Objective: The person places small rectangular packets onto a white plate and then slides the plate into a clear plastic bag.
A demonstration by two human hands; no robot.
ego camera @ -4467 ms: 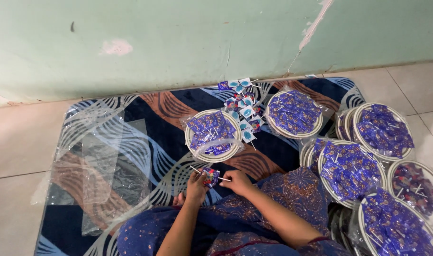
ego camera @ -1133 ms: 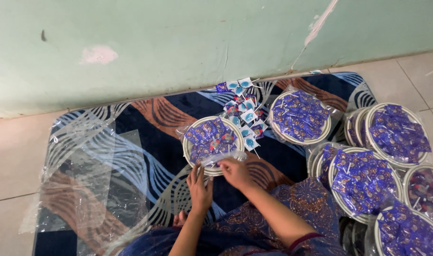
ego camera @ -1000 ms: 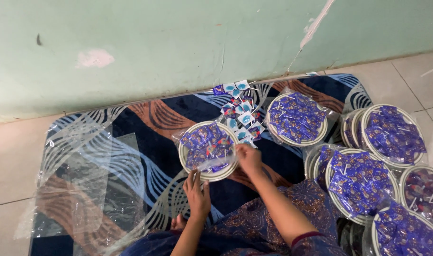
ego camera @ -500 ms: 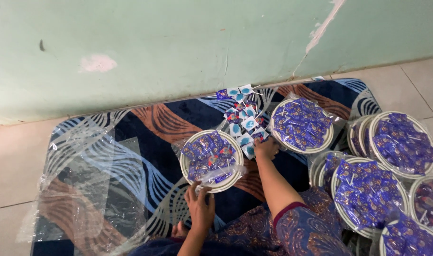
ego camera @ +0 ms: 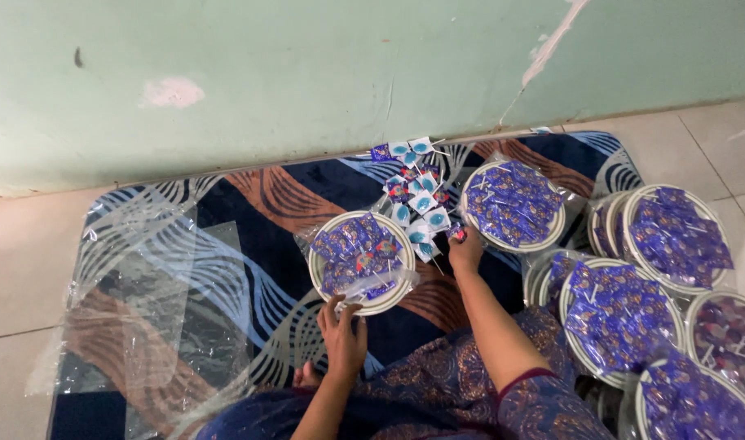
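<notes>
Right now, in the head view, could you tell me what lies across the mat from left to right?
Clear plastic sheets → plate under the left hand → loose wrapped lollipops → right hand → filled plate by the wall → stacked filled plates.

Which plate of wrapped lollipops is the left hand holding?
The plate left of the loose lollipop pile: the left hand grips its near rim, and its clear bag gapes open. The other plates lie untouched farther right.

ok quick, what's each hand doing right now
Left hand: fingers on the near rim of the plate.
Right hand: closed on a wrapped lollipop.
</notes>
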